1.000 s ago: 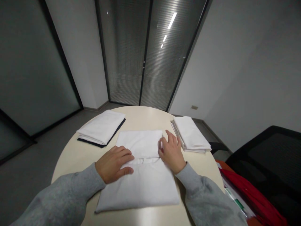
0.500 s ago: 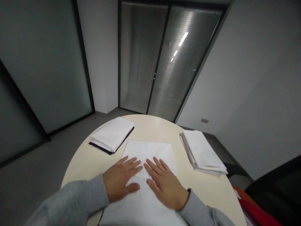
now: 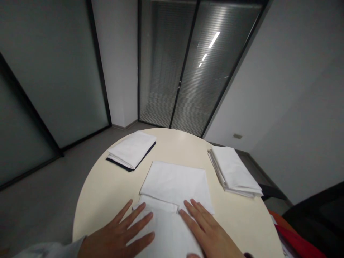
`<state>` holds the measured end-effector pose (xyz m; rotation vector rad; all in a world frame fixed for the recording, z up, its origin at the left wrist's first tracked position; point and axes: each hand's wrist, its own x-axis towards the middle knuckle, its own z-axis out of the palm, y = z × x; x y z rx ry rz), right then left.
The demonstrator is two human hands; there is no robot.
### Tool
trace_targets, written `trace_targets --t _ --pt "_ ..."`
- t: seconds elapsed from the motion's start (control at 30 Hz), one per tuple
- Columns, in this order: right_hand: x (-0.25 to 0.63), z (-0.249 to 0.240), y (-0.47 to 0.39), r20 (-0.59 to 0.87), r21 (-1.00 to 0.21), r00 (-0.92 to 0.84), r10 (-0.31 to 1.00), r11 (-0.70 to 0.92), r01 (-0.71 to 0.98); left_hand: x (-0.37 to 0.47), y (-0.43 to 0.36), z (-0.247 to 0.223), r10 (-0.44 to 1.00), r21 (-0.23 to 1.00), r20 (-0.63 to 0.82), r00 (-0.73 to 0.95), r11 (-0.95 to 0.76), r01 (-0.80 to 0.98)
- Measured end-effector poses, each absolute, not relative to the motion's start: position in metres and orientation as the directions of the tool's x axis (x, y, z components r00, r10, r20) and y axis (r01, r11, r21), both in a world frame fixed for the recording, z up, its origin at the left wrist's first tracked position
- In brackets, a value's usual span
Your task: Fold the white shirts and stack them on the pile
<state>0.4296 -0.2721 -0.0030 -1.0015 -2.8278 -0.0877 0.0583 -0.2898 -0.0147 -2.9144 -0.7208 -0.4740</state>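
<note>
A white cloth [image 3: 176, 181] lies partly folded in front of me, its far part a flat layered panel. Its nearer part runs down toward the bottom edge of the view. My left hand [image 3: 122, 231] is over the cloth's left side, fingers spread; whether the palm touches it I cannot tell. On the right side, my right hand [image 3: 208, 225] rests with fingers stretched out, the tips at the edge of the folded panel. Neither hand grips anything. The lower part of the cloth is hidden by the hands and the frame edge.
All this is on a round cream table [image 3: 177, 141]. A folded white cloth over a dark one [image 3: 131, 148] sits at the back left. A stack of folded white cloths [image 3: 235, 172] lies on the right. Red fabric [image 3: 298, 238] and a dark chair [image 3: 317, 211] are beyond the table's right edge.
Both hands have drawn back toward me, uncovering more of the folded panel. My left hand has moved left with its fingers wider apart. The view has shifted slightly.
</note>
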Motion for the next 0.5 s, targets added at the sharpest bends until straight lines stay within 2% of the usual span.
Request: trace_targets --t 0.1,0.17,0.23,0.33,0.5 --pt "0.439 0.003 -0.284 0.138 0.112 -0.826 0.547 0.820 0.562 0.046 -0.294 -0.016 0.343 -0.153 0.320 0.883 -0.901 0.405" --pt "0.449 0.009 -0.290 0.139 0.117 -0.832 0.537 0.826 0.552 0.036 -0.293 -0.017 0.373 -0.155 0.329 0.867 -0.885 0.440" --pt "0.461 0.016 -0.295 0.147 0.119 -0.809 0.569 0.802 0.585 0.026 -0.290 -0.016 0.482 -0.057 0.332 0.811 -0.848 0.527" --pt "0.478 0.021 -0.301 0.134 0.197 -0.780 0.611 0.755 0.625 0.019 -0.283 -0.014 0.598 0.122 0.277 0.752 -0.798 0.590" --pt "0.490 0.015 -0.320 0.137 0.389 -0.848 0.512 0.759 0.522 0.025 -0.275 -0.017 0.572 0.220 0.226 0.788 -0.818 0.531"
